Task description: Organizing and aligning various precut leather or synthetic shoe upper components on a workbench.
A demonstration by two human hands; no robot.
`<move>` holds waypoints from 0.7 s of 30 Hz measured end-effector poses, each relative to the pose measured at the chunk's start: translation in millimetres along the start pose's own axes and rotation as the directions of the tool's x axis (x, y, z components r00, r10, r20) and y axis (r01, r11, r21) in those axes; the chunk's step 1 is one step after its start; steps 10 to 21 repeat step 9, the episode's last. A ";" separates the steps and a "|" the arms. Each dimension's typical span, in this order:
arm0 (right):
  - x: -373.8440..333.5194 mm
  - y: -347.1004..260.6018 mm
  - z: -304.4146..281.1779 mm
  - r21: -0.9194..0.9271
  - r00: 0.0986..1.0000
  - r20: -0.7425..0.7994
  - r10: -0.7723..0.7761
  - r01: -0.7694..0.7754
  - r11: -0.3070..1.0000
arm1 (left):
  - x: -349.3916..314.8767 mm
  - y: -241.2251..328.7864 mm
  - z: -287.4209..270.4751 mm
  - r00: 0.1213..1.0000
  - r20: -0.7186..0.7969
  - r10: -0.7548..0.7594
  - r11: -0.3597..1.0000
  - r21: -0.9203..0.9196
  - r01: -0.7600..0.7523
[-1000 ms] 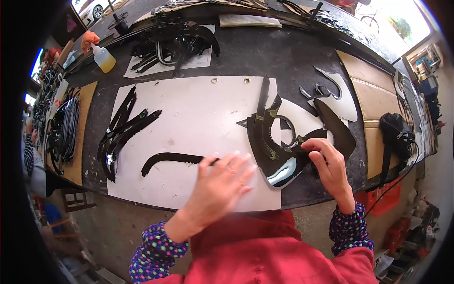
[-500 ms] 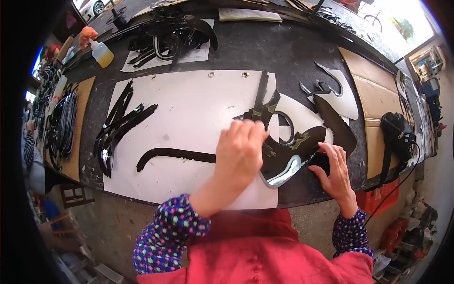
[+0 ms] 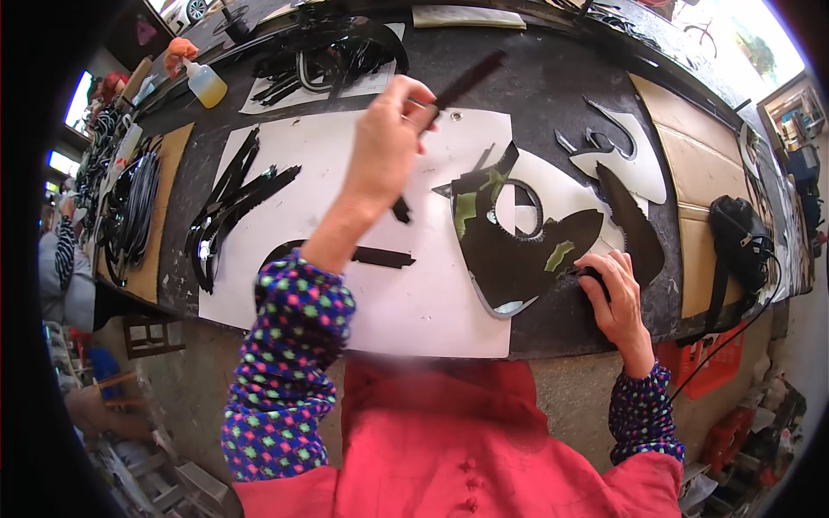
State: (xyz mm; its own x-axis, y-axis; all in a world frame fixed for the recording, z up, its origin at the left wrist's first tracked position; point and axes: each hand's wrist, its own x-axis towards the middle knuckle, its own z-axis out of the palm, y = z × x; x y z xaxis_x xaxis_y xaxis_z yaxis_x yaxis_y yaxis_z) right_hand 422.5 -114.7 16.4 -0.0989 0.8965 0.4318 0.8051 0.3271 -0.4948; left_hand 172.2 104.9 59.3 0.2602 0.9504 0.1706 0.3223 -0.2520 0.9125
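Raised above the white sheet (image 3: 414,319), my left hand (image 3: 389,142) is closed around a long dark strip (image 3: 471,82). One end of the strip slants up to the right; a dark end (image 3: 402,211) also shows below the hand, perhaps of the same strip. A black shaped panel (image 3: 509,263) with green patches and a round cut-out lies partly on the sheet, over pale pieces (image 3: 561,194). My right hand (image 3: 620,298) rests at its right edge, thumb and fingers closed around something small and black that I cannot make out.
Dark strips (image 3: 229,203) lie on the sheet's left, another strip (image 3: 384,256) near its middle. Pale cut pieces (image 3: 639,168) and a black piece (image 3: 635,233) sit right. Beyond are a spray bottle (image 3: 207,85), cardboard (image 3: 691,173) and a black bag (image 3: 734,242).
My left hand has lifted away from the panel, up and to the left, with the dark strip in it. The panel now lies flatter. My right hand stays at its edge.
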 end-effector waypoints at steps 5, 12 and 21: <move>-0.4 2.5 -19.4 -0.070 0.970 -0.175 0.167 -0.182 0.981 | -10.7 -49.1 -64.1 0.930 0.055 0.365 0.580 0.768 -0.273; 6.9 10.6 -53.1 0.123 0.795 -0.495 0.350 -0.334 0.934 | -67.7 -4.5 -63.9 0.935 0.340 0.099 0.666 0.676 -0.316; 6.9 10.6 -53.1 0.123 0.795 -0.495 0.350 -0.334 0.934 | -67.7 -4.5 -63.9 0.935 0.340 0.099 0.666 0.676 -0.316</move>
